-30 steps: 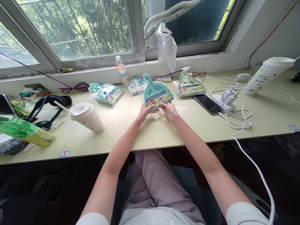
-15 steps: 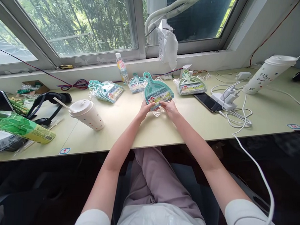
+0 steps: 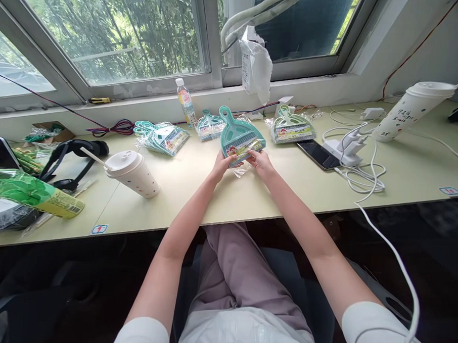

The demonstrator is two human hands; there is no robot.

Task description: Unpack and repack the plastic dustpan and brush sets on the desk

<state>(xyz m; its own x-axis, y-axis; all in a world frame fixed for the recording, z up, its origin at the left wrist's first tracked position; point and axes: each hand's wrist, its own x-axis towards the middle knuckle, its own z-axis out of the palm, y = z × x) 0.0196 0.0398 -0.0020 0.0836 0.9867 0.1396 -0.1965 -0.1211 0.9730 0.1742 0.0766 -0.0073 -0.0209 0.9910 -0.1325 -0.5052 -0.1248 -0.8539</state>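
Between my hands is a teal mini dustpan and brush set point(image 3: 240, 134) in a clear plastic wrapper with a printed label, its handle pointing away toward the window. My left hand point(image 3: 222, 167) grips its lower left corner. On the lower right edge, the fingers of my right hand point(image 3: 262, 162) are closed around the wrapper. Loose clear plastic hangs below the set. Behind it lies another packaged dustpan set point(image 3: 209, 126). More sets rest in a pile point(image 3: 164, 138) to the left, and one or more point(image 3: 291, 127) to the right.
A lidded paper cup point(image 3: 134, 173) and a green-capped bottle point(image 3: 34, 191) stand or lie at left, near a black headset point(image 3: 72, 159). At right are a phone point(image 3: 318, 155), a white power strip point(image 3: 343, 151) with cables, and a tall cup point(image 3: 412, 111). A small bottle point(image 3: 185, 103) stands by the window.
Both hands keep their grip on the dustpan set, with only a slight shift of the right fingers. The whole view has moved very slightly.
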